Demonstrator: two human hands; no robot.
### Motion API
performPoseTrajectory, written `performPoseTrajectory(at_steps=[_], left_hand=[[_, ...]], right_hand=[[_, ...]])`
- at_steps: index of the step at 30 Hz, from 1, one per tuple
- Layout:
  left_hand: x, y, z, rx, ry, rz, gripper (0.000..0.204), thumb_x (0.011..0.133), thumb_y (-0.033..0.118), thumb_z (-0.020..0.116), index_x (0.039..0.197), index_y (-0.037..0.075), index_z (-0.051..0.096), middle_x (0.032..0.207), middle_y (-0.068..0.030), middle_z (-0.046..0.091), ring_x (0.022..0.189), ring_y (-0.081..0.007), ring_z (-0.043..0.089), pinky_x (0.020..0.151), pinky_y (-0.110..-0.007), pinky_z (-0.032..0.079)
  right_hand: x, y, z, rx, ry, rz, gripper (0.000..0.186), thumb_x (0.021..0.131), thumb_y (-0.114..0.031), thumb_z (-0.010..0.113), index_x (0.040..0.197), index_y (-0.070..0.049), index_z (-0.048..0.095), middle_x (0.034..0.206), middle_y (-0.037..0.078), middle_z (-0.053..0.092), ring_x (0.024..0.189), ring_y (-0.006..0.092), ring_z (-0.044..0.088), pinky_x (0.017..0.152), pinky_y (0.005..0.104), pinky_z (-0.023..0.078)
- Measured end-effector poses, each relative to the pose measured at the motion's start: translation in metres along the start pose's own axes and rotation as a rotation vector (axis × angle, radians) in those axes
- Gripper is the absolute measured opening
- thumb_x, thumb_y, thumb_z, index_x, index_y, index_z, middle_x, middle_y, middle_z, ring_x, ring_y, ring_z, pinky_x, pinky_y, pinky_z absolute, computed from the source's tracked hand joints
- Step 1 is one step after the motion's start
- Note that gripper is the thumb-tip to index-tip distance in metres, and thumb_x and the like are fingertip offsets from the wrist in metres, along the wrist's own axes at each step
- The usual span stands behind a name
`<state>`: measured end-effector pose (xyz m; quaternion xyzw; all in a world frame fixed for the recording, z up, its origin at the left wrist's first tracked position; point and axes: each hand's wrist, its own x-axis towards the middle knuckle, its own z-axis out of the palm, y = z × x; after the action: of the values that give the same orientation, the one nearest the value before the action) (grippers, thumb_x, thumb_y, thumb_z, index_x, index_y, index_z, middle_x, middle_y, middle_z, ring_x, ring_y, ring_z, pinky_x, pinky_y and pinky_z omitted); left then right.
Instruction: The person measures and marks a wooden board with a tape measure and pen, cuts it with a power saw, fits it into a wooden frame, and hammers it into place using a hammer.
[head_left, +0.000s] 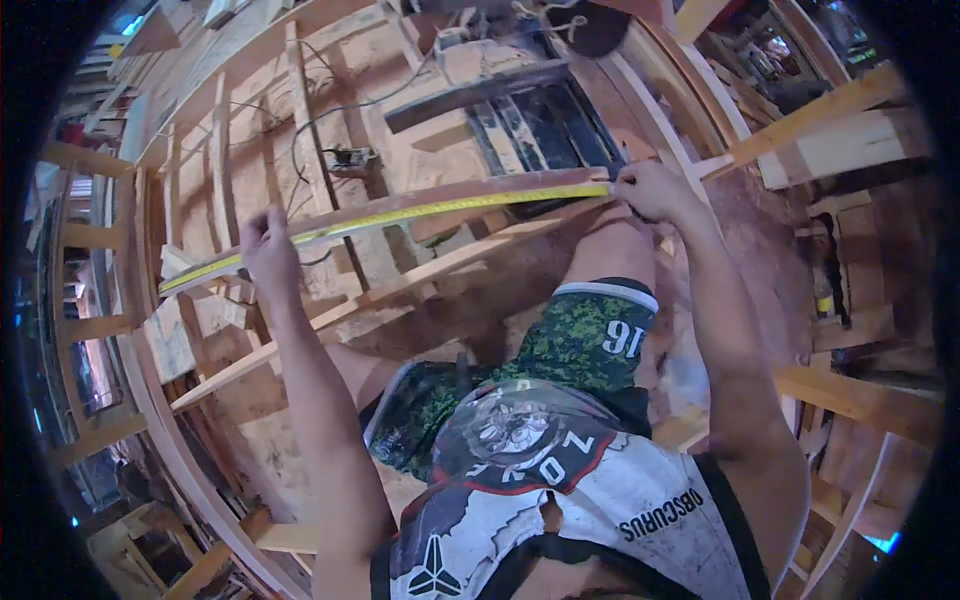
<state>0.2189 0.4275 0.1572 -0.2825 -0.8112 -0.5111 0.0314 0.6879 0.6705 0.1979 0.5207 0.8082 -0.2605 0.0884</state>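
A yellow measuring tape [450, 205] is stretched lengthwise along a long wooden board [400, 207] in front of me. My right hand [650, 192] is closed at the tape's right end, by the board's end. A thin dark pointed thing [624, 152] sticks up beside its fingers; its kind is unclear. Toward the left, my left hand [270, 255] has its fingers curled at the tape, which runs on past it to the board's left end. The left fingertips are partly hidden.
Beneath the board is a wooden frame with a long rail [440, 270] and several crosspieces. A dark metal-framed piece [530, 120] lies beyond, near a small tool [350, 162] and a dark cord [375, 100]. Timber posts and a slanting beam [820, 115] stand at right.
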Motion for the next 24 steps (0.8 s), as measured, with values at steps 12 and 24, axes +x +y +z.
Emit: performPoseTrajectory(at_steps=[12,24], left_hand=[[-0.094,0.096,0.187,0.407,-1.057,0.253,0.06,0.087,0.054,0.062,0.104,-0.003,0.068,0.109,-0.0229,0.068,0.106,-0.0368,0.065,0.09,-0.044,0.051],[-0.108,0.123,0.23,0.59,-1.233,0.038,0.084,0.071,0.079,0.062,0.104,0.002,0.07,0.116,-0.0184,0.068,0.114,-0.0334,0.063,0.102,-0.061,0.034]], right_hand=[[0.074,0.03,0.027,-0.089,-0.209,-0.035,0.044,0.087,-0.049,0.06,0.106,-0.011,0.071,0.098,0.015,0.07,0.089,0.0225,0.067,0.079,0.036,0.05],[0.103,0.044,0.03,0.01,-0.26,-0.217,0.062,0.081,-0.058,0.066,0.111,-0.004,0.07,0.107,0.016,0.066,0.097,0.0276,0.064,0.085,0.0356,0.049]])
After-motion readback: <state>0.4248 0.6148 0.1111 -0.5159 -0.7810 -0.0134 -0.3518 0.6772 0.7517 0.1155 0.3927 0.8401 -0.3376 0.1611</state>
